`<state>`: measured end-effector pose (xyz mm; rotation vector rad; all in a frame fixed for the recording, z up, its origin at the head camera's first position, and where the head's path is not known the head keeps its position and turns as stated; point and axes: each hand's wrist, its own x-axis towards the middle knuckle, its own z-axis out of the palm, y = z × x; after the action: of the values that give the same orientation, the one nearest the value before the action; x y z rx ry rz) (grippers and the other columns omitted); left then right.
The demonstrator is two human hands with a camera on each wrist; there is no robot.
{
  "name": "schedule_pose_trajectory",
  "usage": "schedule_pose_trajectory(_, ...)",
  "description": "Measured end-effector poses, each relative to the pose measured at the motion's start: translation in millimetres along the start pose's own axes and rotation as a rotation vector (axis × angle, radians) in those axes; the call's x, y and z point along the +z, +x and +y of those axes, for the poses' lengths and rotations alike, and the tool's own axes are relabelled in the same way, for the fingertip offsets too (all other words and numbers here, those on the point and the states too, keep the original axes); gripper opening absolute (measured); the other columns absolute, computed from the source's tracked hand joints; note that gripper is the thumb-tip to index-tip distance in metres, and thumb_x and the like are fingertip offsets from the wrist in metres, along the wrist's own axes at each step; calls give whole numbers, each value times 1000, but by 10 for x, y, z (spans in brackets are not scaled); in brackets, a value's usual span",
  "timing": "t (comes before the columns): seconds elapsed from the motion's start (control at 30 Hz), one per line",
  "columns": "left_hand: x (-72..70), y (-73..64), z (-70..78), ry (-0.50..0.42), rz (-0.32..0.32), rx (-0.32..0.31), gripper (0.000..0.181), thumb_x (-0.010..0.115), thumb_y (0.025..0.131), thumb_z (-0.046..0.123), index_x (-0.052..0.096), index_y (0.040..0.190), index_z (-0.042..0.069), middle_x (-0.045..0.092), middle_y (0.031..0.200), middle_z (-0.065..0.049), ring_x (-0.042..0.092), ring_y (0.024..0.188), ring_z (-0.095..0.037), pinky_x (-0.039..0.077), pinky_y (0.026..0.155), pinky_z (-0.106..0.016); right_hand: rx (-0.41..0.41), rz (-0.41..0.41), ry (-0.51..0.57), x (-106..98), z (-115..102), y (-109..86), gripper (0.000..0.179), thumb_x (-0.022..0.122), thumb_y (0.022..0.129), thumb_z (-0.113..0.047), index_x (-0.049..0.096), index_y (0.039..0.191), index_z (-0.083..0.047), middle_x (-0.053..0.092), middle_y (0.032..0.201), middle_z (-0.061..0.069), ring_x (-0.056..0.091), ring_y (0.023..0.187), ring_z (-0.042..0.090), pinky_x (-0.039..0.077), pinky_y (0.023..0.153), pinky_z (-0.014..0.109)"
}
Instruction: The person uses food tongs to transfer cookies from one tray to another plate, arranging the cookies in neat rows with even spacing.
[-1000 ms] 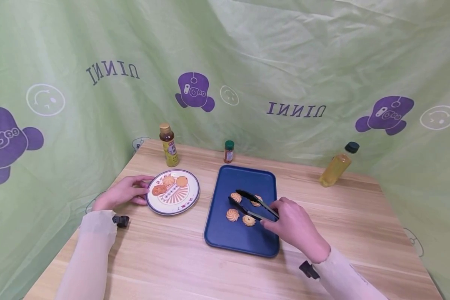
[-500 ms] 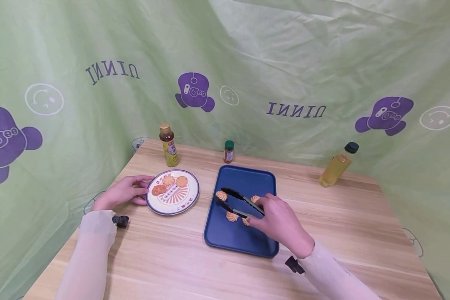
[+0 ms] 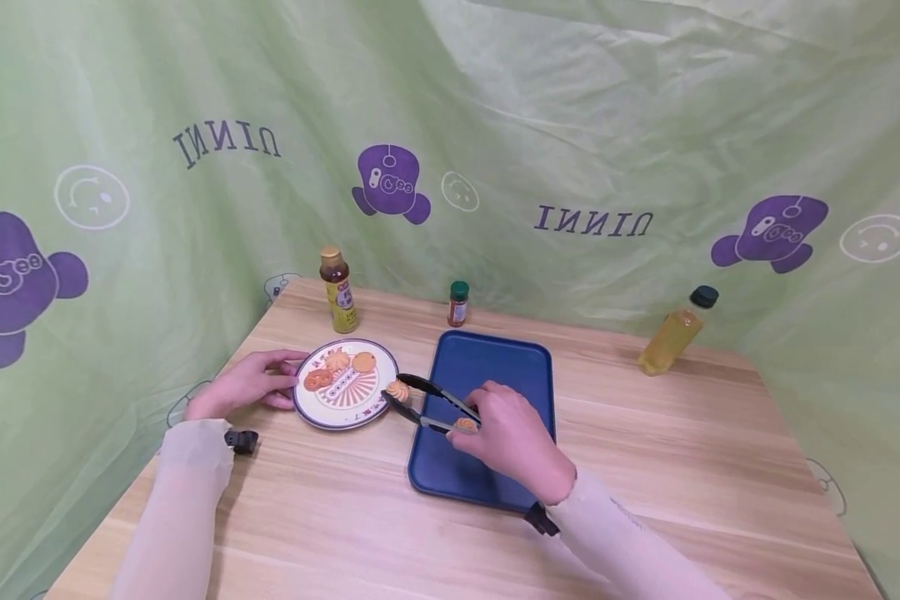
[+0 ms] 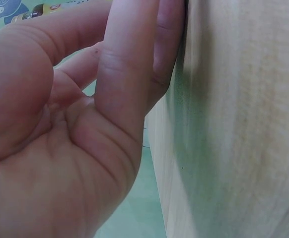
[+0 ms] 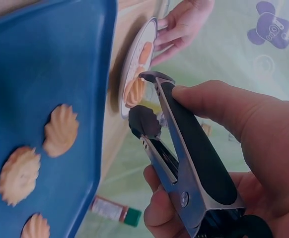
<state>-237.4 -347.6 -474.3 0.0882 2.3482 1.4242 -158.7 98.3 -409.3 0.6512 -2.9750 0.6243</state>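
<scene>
One wood-grain table (image 3: 307, 525), green curtain (image 3: 285, 75) behind, right hand (image 3: 513, 437) pinching tongs (image 5: 199, 158), left hand (image 3: 243, 385) relaxed against plate (image 3: 321, 412)

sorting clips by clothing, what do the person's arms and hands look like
The left sleeve and right sleeve are long and off-white, the right one faintly marked. A small black device sits at the left wrist, another at the right. The left hand and right hand are bare, with no gloves or rings showing.

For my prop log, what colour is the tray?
The tray is dark blue, clearest in the head view.
</scene>
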Motion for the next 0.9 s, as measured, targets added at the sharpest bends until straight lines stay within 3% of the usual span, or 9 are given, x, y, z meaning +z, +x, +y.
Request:
schedule_pose_trajectory(0.33, -1, -10, -8, 3, 10, 1, 64, 59, 113, 2, 35, 172, -4, 55, 143, -33, 80, 89, -18, 76, 83, -37, -69, -28, -7, 175, -244, 339, 39, 93, 90, -36, 83, 107, -2, 66, 89, 4, 58, 77, 20, 53, 62, 32)
schedule_pose_trajectory(0.5, 2, -9, -20, -26, 0, 15, 64, 59, 113, 1, 34, 172, -5, 54, 144, -35, 80, 88, -18, 77, 83, -37, -82, -41, -23, 256, -367, 483, 34, 93, 89, -35, 79, 96, -5, 60, 84, 2, 55, 74, 20, 46, 57, 31)
schedule_pose_trajectory(0.67, 1, -18, -30, -29, -3, 26, 64, 58, 113, 0, 33, 172, -6, 55, 143, -35, 80, 89, -18, 77, 84, -37, -101, -48, -48, 322, -468, 581, 32, 92, 89, -34, 71, 82, -11, 58, 81, 1, 54, 70, 19, 44, 54, 30)
schedule_pose_trajectory(0.9, 3, -33, -7, -21, -6, 36, 64, 57, 113, -2, 33, 171, -7, 55, 141, -34, 80, 91, -19, 77, 85, -38, -99, -65, -50, 382, -545, 658, 32, 93, 89, -35, 71, 82, -12, 60, 82, 0, 54, 69, 16, 44, 54, 29)
